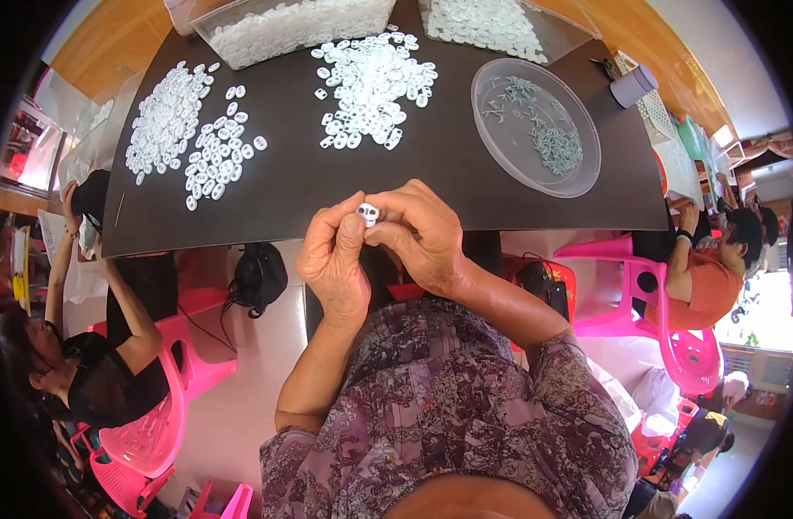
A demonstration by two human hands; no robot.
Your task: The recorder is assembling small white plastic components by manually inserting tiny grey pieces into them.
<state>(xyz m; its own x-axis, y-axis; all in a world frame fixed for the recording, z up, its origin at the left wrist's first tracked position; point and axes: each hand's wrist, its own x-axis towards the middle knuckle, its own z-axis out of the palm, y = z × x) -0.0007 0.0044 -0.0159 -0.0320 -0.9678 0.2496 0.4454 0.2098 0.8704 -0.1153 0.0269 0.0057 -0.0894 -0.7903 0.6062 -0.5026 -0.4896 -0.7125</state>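
Note:
Between the thumbs and forefingers of both hands sits a small white plastic piece (369,213) with two dark round holes. My left hand (334,259) pinches it from the left side, and my right hand (422,233) grips it from the right. Both hands are held over the near edge of the dark table (284,186). Beyond them lies a loose heap of similar white plastic pieces (375,86). Two more groups of white pieces (165,121) are spread at the left.
A round clear tray (594,164) with small grey-green parts lies at the right. Clear bins (232,54) of white pieces line the back. A grey cup (634,85) stands at the far right. People (94,355) sit on both sides, with pink chairs (626,281) at the right.

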